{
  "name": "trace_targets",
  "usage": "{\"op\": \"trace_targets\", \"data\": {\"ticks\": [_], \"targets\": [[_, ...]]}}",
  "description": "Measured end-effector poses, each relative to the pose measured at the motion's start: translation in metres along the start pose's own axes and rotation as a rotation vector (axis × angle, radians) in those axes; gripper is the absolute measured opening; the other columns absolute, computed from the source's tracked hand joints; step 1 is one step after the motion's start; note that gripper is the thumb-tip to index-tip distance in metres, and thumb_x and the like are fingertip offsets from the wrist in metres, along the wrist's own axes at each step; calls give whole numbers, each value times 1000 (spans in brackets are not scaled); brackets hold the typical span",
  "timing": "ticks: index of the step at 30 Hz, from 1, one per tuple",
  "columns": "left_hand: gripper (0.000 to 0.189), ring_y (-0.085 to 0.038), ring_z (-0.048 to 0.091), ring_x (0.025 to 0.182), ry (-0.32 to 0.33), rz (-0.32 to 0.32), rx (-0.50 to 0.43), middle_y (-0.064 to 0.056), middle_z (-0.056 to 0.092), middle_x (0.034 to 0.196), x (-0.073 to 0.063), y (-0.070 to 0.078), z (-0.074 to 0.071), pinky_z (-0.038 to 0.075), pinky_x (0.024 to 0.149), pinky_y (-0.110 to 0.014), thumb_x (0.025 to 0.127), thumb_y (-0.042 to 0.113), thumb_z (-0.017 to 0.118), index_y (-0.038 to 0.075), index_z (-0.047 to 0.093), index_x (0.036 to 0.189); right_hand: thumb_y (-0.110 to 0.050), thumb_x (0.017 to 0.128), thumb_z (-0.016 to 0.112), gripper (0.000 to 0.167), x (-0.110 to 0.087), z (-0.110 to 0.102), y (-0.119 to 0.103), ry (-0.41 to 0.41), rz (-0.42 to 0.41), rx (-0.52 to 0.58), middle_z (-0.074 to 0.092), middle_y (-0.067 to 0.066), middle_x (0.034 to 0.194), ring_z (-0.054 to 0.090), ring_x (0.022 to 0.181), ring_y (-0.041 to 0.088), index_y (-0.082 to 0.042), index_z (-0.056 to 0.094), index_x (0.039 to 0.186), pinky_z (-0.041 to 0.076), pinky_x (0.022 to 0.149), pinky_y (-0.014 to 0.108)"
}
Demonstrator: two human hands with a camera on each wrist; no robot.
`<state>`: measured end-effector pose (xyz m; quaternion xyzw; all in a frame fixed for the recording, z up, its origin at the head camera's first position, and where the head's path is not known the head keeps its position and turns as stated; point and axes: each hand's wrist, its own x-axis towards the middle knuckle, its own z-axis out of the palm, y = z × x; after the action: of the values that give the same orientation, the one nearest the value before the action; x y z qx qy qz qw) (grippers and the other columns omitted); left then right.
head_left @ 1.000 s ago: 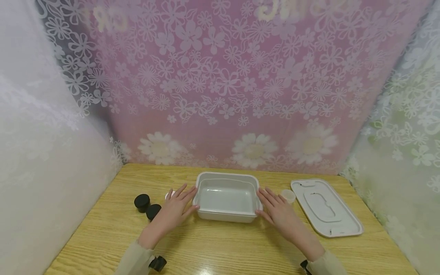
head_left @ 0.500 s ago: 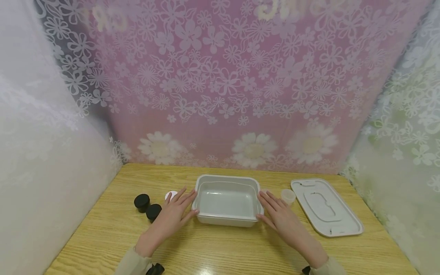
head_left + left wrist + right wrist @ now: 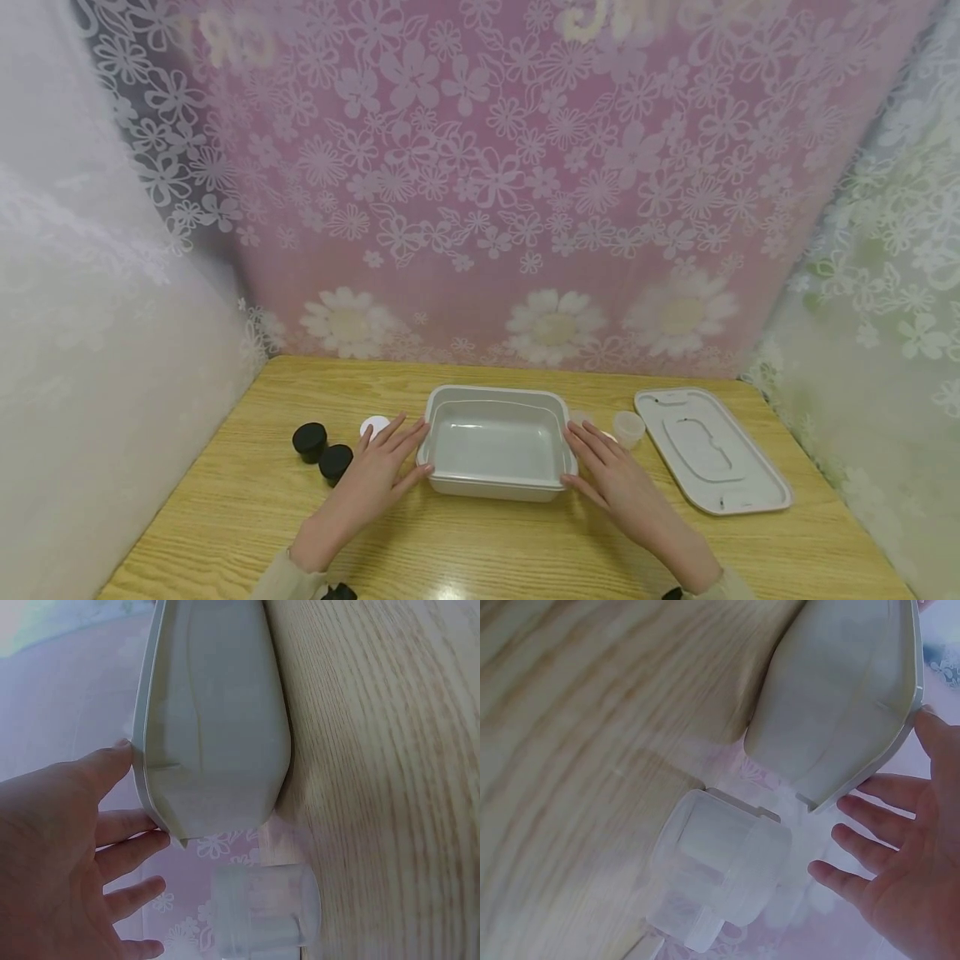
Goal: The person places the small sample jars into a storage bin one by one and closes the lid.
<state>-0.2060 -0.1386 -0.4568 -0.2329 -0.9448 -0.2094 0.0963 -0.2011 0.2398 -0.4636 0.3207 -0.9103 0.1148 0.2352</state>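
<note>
A light grey rectangular tub (image 3: 495,454) with a wide rim stands on the table between my hands. My left hand (image 3: 375,471) touches the rim's left end, its fingers mostly straight. In the left wrist view, the thumb and two fingers (image 3: 131,853) meet the rim and the others are spread off it. My right hand (image 3: 626,483) touches the opposite end in a like way, thumb (image 3: 931,727) at the rim. A white-topped clear jar (image 3: 262,907) is beside the left fingers. Clear round cups (image 3: 727,855) stand close by the right fingers.
Two black-topped round jars (image 3: 310,442) stand on the left. A white lid (image 3: 375,428) shows behind the left hand. To the right lie a small clear cup (image 3: 628,427) and a large pale rectangular lid (image 3: 712,450). A flowered curtain (image 3: 487,192) hangs behind the table (image 3: 480,542).
The tub has slid a little toward me, with both hands moving along at its ends. More of the white lid and the clear cups now shows behind the hands.
</note>
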Motion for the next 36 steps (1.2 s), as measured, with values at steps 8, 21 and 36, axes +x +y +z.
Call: {"op": "trace_targets", "data": {"ticks": [8, 21, 36], "targets": [[62, -34, 30, 150, 5, -2, -3, -6, 49, 154, -2, 0, 0, 19, 116, -71, 99, 45, 62, 11, 51, 150, -28, 95, 71, 60, 8, -1, 3, 10, 81, 97, 54, 18, 147, 45, 136, 46, 0, 53, 145, 43, 103, 66], [62, -35, 30, 150, 3, 1, -15, -6, 50, 153, -3, 2, -2, 18, 116, -71, 99, 44, 64, 10, 52, 149, -33, 106, 55, 61, 23, 4, -3, -185, 158, 47, 36, 14, 161, 33, 149, 35, -1, 39, 155, 29, 113, 67], [50, -37, 40, 144, 57, 10, -25, -8, 58, 146, -3, -2, -12, 23, 117, -67, 98, 33, 68, 10, 60, 142, -32, 104, 56, 60, 23, 11, -1, -163, 129, -19, 40, 14, 159, 37, 147, 33, 0, 43, 153, 31, 113, 65]]}}
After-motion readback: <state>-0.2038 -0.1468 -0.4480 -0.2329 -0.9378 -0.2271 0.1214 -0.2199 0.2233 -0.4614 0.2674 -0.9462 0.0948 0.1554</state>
